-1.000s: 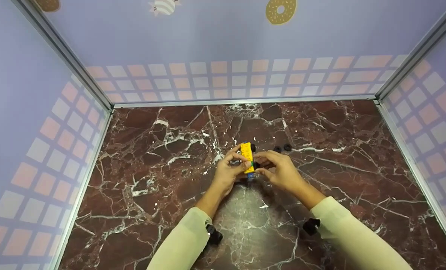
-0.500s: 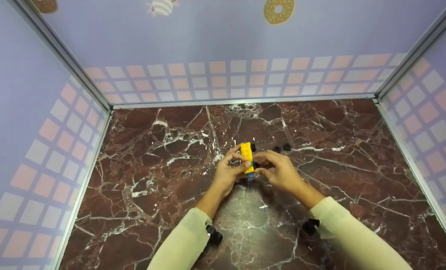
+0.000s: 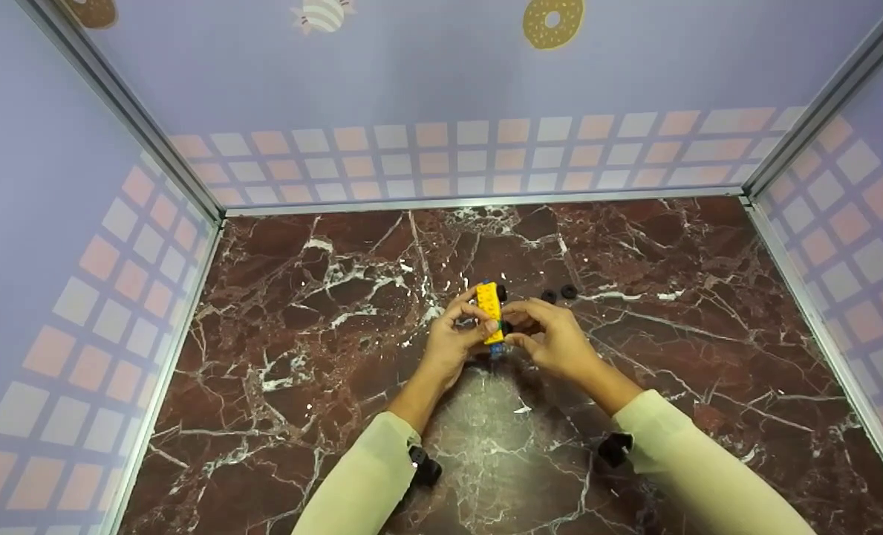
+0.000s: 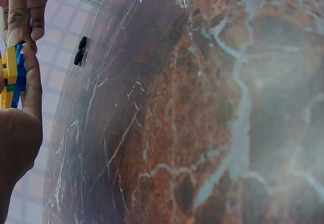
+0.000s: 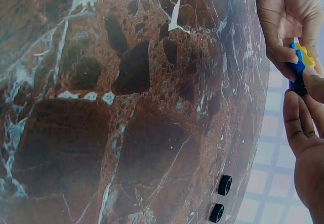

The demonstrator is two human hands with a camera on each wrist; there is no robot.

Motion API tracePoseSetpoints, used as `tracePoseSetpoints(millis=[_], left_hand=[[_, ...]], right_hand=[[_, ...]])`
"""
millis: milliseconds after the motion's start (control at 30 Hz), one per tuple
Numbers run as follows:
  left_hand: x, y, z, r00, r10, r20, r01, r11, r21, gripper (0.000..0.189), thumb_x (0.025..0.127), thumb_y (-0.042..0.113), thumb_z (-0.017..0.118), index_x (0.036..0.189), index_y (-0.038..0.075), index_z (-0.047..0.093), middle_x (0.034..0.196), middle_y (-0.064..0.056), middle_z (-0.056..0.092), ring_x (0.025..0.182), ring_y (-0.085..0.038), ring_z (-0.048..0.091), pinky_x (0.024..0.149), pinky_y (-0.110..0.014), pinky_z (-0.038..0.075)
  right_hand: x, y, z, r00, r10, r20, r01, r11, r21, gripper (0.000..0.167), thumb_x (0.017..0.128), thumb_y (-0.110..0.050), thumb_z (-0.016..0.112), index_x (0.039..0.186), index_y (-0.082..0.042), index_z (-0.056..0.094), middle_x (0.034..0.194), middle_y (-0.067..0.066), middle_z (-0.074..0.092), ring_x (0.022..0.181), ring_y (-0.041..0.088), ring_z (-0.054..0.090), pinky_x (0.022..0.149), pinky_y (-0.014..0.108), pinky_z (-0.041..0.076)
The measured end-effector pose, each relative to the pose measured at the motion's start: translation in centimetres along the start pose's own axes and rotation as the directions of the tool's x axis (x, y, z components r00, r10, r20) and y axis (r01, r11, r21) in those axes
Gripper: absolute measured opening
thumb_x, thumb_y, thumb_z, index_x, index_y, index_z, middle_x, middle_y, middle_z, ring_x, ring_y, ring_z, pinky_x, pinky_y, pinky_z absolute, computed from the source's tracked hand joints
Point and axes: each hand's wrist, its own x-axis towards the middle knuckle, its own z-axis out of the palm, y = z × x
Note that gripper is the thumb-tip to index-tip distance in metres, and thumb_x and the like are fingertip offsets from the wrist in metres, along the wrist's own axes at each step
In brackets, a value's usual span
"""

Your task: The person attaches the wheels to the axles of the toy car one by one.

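Observation:
A small toy car of yellow, blue and green building bricks (image 3: pixel 488 297) is held up over the middle of the table. My left hand (image 3: pixel 450 343) grips it from the left, thumb on the yellow top and fingers around the blue underside. One black wheel (image 3: pixel 501 293) sits at the car's far right corner. At its near right side my right hand (image 3: pixel 560 343) pinches a second black wheel (image 3: pixel 507 327) against the car, partly hidden by the fingertips. In the right wrist view, the blue base (image 5: pixel 295 64) shows between both hands.
Two loose black wheels (image 3: pixel 569 291) lie side by side on the dark red marbled table (image 3: pixel 322 371), beyond my right hand. Purple panels with pink and white squares (image 3: pixel 434 160) wall in the back and both sides. Dark wrist cameras (image 3: pixel 425 467) sit at both sleeves.
Hardly anything differs. Both hands keep the same place on the toy car, and the loose wheels lie where they were.

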Motion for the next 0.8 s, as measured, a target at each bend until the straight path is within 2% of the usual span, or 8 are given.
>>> tracePoseSetpoints(millis=[200, 300, 400, 467, 567, 633, 700, 800], left_hand=[[-0.03, -0.02, 0.13, 1.000, -0.002, -0.017, 0.002, 1.000, 0.007, 0.018, 0.095, -0.007, 0.079, 0.093, 0.009, 0.073, 0.176, -0.013, 0.039, 0.132, -0.032, 0.063, 0.081, -0.037, 0.073], [0.01, -0.02, 0.23, 1.000, 0.006, -0.027, -0.005, 1.000, 0.020, 0.022, 0.094, -0.006, 0.082, 0.091, 0.013, 0.073, 0.176, -0.013, 0.040, 0.141, -0.034, 0.059, 0.084, -0.034, 0.072], [0.07, 0.07, 0.28, 0.999, 0.015, -0.030, -0.014, 0.999, 0.032, 0.022, 0.093, -0.006, 0.083, 0.089, 0.013, 0.073, 0.176, -0.014, 0.041, 0.157, -0.040, 0.045, 0.089, -0.033, 0.071], [0.05, 0.18, 0.34, 0.999, 0.015, -0.034, -0.014, 0.999, 0.036, 0.023, 0.092, -0.007, 0.083, 0.090, 0.013, 0.072, 0.176, -0.014, 0.041, 0.157, -0.040, 0.045, 0.088, -0.032, 0.071], [-0.01, 0.29, 0.42, 0.999, 0.005, -0.035, -0.004, 0.999, 0.035, 0.022, 0.092, -0.008, 0.083, 0.093, 0.011, 0.071, 0.175, -0.014, 0.042, 0.139, -0.036, 0.062, 0.081, -0.031, 0.072], [-0.06, 0.32, 0.47, 0.999, -0.005, -0.035, 0.006, 0.999, 0.035, 0.023, 0.092, -0.009, 0.082, 0.096, 0.011, 0.070, 0.175, -0.014, 0.043, 0.119, -0.028, 0.071, 0.075, -0.029, 0.071], [-0.07, 0.29, 0.48, 0.999, -0.015, -0.033, 0.016, 0.999, 0.033, 0.024, 0.092, -0.009, 0.082, 0.100, 0.010, 0.070, 0.175, -0.013, 0.043, 0.099, -0.021, 0.075, 0.070, -0.028, 0.070], [-0.07, 0.28, 0.46, 0.999, -0.025, -0.034, 0.026, 0.999, 0.030, 0.024, 0.093, -0.008, 0.082, 0.104, 0.010, 0.069, 0.176, -0.013, 0.042, 0.085, -0.016, 0.076, 0.067, -0.028, 0.069]], right_hand=[[-0.07, 0.02, 0.01, 1.000, 0.017, -0.006, -0.017, 1.000, 0.012, 0.042, 0.089, 0.001, 0.089, 0.128, -0.001, 0.075, 0.115, 0.015, 0.079, 0.098, 0.032, 0.079, 0.082, 0.035, 0.071], [-0.08, 0.09, -0.05, 1.000, 0.020, -0.004, -0.019, 0.999, 0.028, 0.042, 0.089, 0.001, 0.089, 0.128, 0.000, 0.075, 0.115, 0.016, 0.079, 0.098, 0.033, 0.079, 0.085, 0.037, 0.072], [-0.01, 0.17, -0.13, 1.000, 0.013, 0.000, -0.013, 0.999, 0.049, 0.041, 0.089, 0.002, 0.088, 0.127, 0.002, 0.074, 0.115, 0.017, 0.079, 0.097, 0.034, 0.080, 0.088, 0.039, 0.072], [-0.03, 0.23, -0.17, 1.000, 0.022, 0.007, -0.022, 0.998, 0.061, 0.041, 0.089, 0.001, 0.088, 0.127, 0.001, 0.074, 0.115, 0.016, 0.080, 0.097, 0.033, 0.080, 0.088, 0.039, 0.071], [-0.15, 0.40, -0.18, 0.999, 0.049, 0.015, -0.050, 0.996, 0.079, 0.040, 0.090, 0.001, 0.088, 0.127, -0.001, 0.074, 0.113, 0.016, 0.081, 0.097, 0.033, 0.080, 0.086, 0.037, 0.072], [-0.26, 0.50, -0.20, 0.997, 0.070, 0.019, -0.072, 0.993, 0.092, 0.040, 0.090, 0.001, 0.088, 0.127, -0.001, 0.074, 0.112, 0.017, 0.081, 0.097, 0.034, 0.080, 0.085, 0.036, 0.072], [-0.34, 0.56, -0.21, 0.996, 0.085, 0.022, -0.087, 0.991, 0.105, 0.039, 0.090, 0.002, 0.087, 0.127, -0.001, 0.074, 0.112, 0.018, 0.081, 0.097, 0.034, 0.080, 0.085, 0.036, 0.072], [-0.37, 0.54, -0.22, 0.995, 0.092, 0.031, -0.095, 0.989, 0.114, 0.040, 0.091, 0.003, 0.086, 0.128, -0.002, 0.074, 0.113, 0.018, 0.081, 0.098, 0.035, 0.080, 0.087, 0.036, 0.072]])
